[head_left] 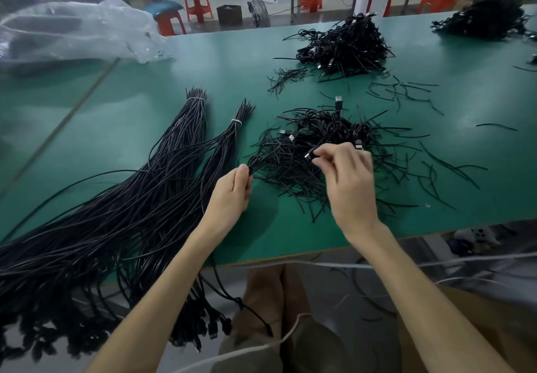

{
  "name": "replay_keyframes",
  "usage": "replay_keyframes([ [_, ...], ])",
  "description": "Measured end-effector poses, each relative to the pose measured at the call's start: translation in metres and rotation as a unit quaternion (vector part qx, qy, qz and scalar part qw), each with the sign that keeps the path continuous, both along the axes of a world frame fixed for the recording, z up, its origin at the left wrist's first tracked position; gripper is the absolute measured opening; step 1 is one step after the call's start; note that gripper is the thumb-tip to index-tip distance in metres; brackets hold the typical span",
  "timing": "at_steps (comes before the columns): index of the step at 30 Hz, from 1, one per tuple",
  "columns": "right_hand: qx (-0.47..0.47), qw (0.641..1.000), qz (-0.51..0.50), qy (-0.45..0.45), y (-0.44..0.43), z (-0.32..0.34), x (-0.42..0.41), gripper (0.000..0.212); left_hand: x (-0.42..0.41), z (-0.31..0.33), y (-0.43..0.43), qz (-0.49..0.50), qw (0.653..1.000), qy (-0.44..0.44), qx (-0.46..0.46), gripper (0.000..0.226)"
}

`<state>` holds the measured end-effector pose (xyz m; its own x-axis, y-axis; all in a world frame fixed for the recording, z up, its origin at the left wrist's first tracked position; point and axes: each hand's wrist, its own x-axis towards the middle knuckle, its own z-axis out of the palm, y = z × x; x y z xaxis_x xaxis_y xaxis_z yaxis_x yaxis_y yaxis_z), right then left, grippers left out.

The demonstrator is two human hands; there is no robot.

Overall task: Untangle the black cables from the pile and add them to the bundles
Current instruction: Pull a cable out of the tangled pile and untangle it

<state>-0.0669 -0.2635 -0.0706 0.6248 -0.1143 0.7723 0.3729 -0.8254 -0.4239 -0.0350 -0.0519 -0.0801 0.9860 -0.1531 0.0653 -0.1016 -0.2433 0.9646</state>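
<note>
A tangled pile of short black cables (328, 152) with USB plugs lies on the green table (203, 61) in front of me. My right hand (348, 181) pinches a USB plug at the pile's near side. My left hand (232, 192) grips a few cable ends drawn out of the pile's left edge. To the left lie two tied bundles of long black cables, the larger bundle (162, 169) and a thinner bundle (229, 137), each bound with a white tie near its far end. Their plug ends hang over the table's near edge.
A second heap of black cables (345, 47) sits farther back, and a third heap (485, 19) at the far right. Loose cable offcuts (401, 90) are scattered around. A crumpled clear plastic bag (75, 32) lies at the back left. Orange stools stand beyond the table.
</note>
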Motion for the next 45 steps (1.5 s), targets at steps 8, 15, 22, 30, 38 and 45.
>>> replay_keyframes([
  [8,0.082,0.992,0.045,0.088,0.030,0.010,0.013,0.011,-0.001,0.001,0.001,-0.002,1.000,0.003,-0.028,0.040],
  [15,0.309,0.922,0.157,0.170,0.068,0.006,0.005,0.013,0.001,0.000,-0.001,-0.016,0.999,-0.006,-0.027,0.041],
  [22,0.420,0.870,0.148,0.212,0.092,-0.011,0.009,0.016,-0.002,0.003,-0.001,-0.014,1.000,-0.018,-0.017,0.043],
  [30,0.483,0.834,0.162,0.212,0.085,-0.020,0.012,0.020,-0.001,-0.002,-0.001,-0.044,0.997,-0.060,0.036,0.045],
  [38,0.479,0.822,0.210,0.224,0.087,-0.023,0.013,0.024,-0.001,-0.002,0.003,-0.007,0.999,-0.017,-0.027,0.049],
  [45,0.471,0.816,0.234,0.241,0.088,-0.023,0.013,0.022,0.001,-0.001,0.006,0.024,0.993,0.038,-0.106,0.049],
])
